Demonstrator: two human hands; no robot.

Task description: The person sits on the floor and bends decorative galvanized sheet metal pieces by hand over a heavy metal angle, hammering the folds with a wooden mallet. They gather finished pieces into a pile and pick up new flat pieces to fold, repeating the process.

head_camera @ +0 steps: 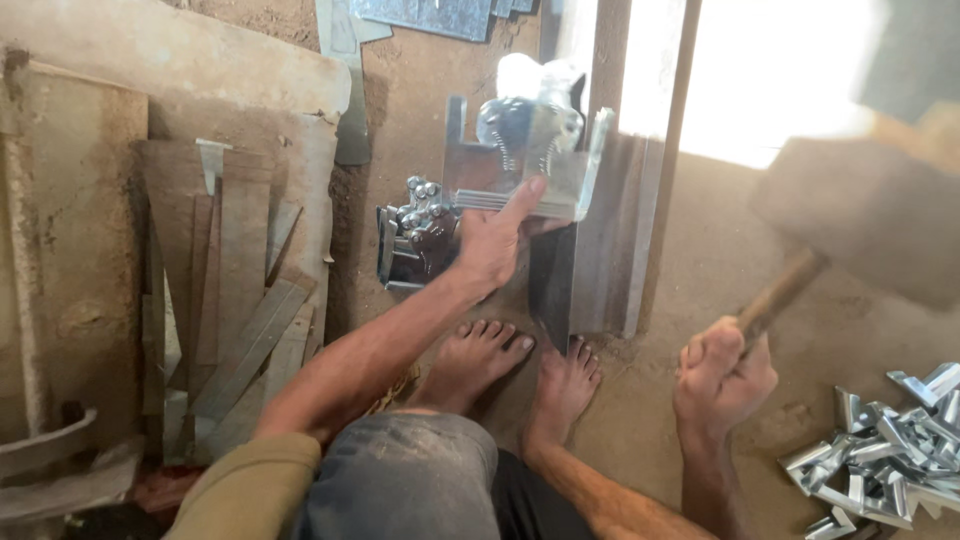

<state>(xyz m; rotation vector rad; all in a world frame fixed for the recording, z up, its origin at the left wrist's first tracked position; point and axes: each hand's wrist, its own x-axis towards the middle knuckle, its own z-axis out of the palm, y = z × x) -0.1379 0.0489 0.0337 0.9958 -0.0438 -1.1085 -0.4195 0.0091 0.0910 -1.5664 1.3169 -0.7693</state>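
- My left hand (492, 240) is stretched forward, fingers pressed together along the top of a shiny folded bracket (520, 165), thumb tucked under its near edge, so the hand clamps it in place.
- The bracket is bright galvanised sheet, bent into a shallow channel with upturned side flanges; toothed cut-outs show on its upper face, which glares in the light.
- It sits on the top end of a long grey steel bar (590, 250) that runs from the doorway down to my feet.
- My right hand (722, 378) is a tight fist around a round wooden handle (782, 292), wrist cocked, forearm coming up from the lower edge.
- The handle leads up to a big blocky mallet head (860, 215), dull brown and blurred.
- Just left of my left wrist stands a small metal box (400, 255) heaped with rounded, glossy metal pieces.
- At the lower right lies a loose pile of clips (885, 455), short bent angles of bright sheet, sharp-edged and tangled.
- To the left, flat strips (240, 310) of dull, rusty metal lean in a fan against a dusty board (110, 120).
- My bare feet (520, 365) rest on the sandy, gritty floor, toes touching the near end of the bar.
- My left arm is nearly straight; my right elbow is bent, and the two hands are well apart.
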